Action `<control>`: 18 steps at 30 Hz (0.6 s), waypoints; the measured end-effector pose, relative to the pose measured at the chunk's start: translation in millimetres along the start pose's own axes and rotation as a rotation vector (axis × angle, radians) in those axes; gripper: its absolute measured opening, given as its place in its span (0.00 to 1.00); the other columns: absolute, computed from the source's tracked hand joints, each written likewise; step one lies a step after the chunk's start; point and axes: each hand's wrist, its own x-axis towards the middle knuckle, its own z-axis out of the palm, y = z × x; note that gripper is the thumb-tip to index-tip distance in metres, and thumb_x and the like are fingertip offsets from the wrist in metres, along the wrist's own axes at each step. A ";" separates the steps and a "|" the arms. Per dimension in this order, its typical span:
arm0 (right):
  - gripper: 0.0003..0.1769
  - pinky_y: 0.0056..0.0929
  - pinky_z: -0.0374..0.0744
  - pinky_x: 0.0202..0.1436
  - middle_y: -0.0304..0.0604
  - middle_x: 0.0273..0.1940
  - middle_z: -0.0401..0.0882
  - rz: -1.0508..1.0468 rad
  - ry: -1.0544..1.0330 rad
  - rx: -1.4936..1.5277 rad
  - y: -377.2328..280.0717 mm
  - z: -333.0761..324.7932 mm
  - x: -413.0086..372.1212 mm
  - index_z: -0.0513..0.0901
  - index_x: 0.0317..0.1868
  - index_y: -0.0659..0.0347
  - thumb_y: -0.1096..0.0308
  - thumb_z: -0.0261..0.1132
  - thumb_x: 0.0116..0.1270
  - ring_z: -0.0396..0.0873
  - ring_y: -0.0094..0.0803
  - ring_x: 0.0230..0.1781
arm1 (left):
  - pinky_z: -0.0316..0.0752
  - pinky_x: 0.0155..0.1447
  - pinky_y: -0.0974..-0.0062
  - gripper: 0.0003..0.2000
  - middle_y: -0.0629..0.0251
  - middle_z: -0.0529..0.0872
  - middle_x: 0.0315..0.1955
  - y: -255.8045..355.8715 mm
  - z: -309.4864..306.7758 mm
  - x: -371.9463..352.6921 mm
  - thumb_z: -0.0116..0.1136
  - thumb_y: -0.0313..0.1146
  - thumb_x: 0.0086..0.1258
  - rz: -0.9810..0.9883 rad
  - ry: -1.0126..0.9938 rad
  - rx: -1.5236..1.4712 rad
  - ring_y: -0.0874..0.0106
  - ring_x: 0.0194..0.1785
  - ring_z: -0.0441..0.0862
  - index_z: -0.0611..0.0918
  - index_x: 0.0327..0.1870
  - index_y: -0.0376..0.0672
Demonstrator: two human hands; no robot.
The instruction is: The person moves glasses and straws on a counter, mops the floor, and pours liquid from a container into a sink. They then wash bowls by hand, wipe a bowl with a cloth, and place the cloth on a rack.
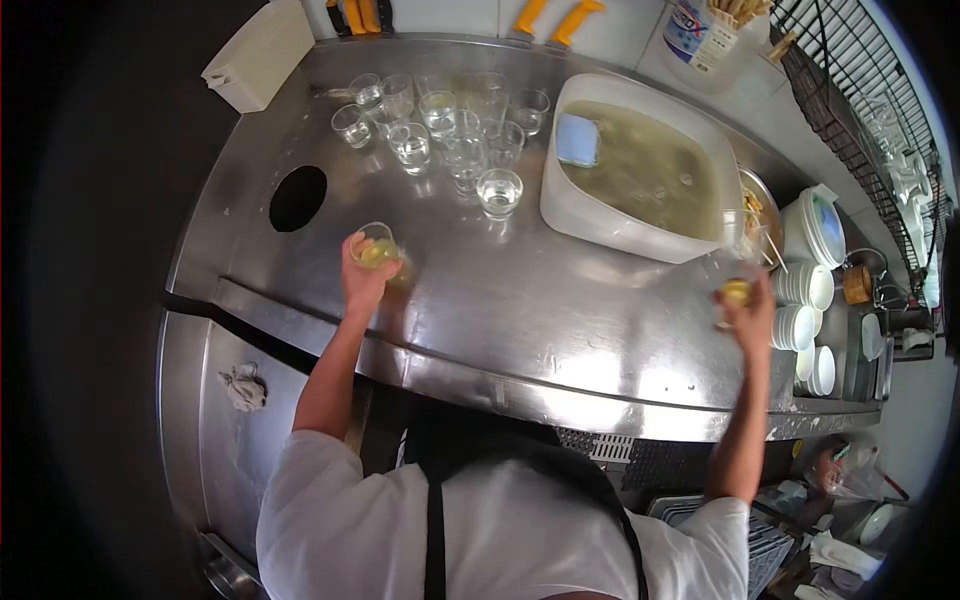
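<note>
My left hand (361,281) is wrapped round a clear drinking glass (374,236) with some yellowish liquid in it, over the left part of the steel counter (560,300). On the right, my right hand (748,312) grips a second glass (736,291), also with something yellowish inside; motion blurs it. That hand is just right of a white plastic tub (610,226) of cloudy water. A blue sponge (577,139) sits at the tub's left inner side. Several clear glasses (499,193) stand grouped left of the tub, some holding clear liquid.
A round black hole (298,199) opens in the counter at left. Stacked white bowls (800,287), a lidded white bucket (813,227) and a metal bowl (765,200) of scraps stand at right. A wire rack (850,110) hangs above. A crumpled cloth (243,387) lies lower left.
</note>
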 end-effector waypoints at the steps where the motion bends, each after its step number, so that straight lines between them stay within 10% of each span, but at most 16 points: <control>1: 0.30 0.24 0.81 0.35 0.42 0.39 0.77 -0.059 -0.022 0.060 -9.0 46.0 -11.6 0.70 0.59 0.59 0.79 0.67 0.55 0.80 0.27 0.36 | 0.73 0.60 0.72 0.36 0.63 0.75 0.52 -3.2 0.4 15.9 0.70 0.20 0.47 0.045 0.006 0.011 0.70 0.56 0.75 0.67 0.61 0.41; 5: 0.32 0.34 0.78 0.50 0.45 0.48 0.77 -0.294 -0.160 -0.287 -37.4 219.6 -32.6 0.72 0.55 0.61 0.68 0.75 0.49 0.78 0.35 0.48 | 0.73 0.61 0.70 0.36 0.62 0.75 0.53 -48.4 8.1 110.9 0.72 0.22 0.49 0.170 0.063 -0.084 0.69 0.57 0.75 0.66 0.61 0.39; 8: 0.33 0.33 0.77 0.53 0.49 0.51 0.76 -0.219 -0.176 0.123 -45.6 348.9 -24.1 0.70 0.55 0.64 0.67 0.76 0.50 0.78 0.41 0.50 | 0.73 0.62 0.65 0.44 0.55 0.77 0.55 -19.9 14.1 162.3 0.79 0.31 0.44 0.205 0.100 0.309 0.61 0.59 0.76 0.64 0.65 0.40; 12: 0.36 0.38 0.78 0.51 0.54 0.49 0.79 -0.150 -0.085 0.058 -63.3 453.5 6.7 0.68 0.57 0.65 0.68 0.77 0.49 0.81 0.48 0.49 | 0.70 0.65 0.65 0.50 0.50 0.74 0.62 -44.7 -0.6 222.1 0.79 0.35 0.46 0.217 -0.281 0.259 0.58 0.65 0.73 0.58 0.71 0.39; 18: 0.36 0.43 0.78 0.50 0.57 0.47 0.79 -0.153 0.060 -0.006 -69.6 526.6 44.0 0.68 0.56 0.65 0.67 0.78 0.50 0.80 0.52 0.49 | 0.74 0.61 0.69 0.42 0.55 0.76 0.58 4.4 -82.3 114.7 0.73 0.29 0.57 -0.028 -0.376 0.031 0.68 0.57 0.76 0.61 0.72 0.41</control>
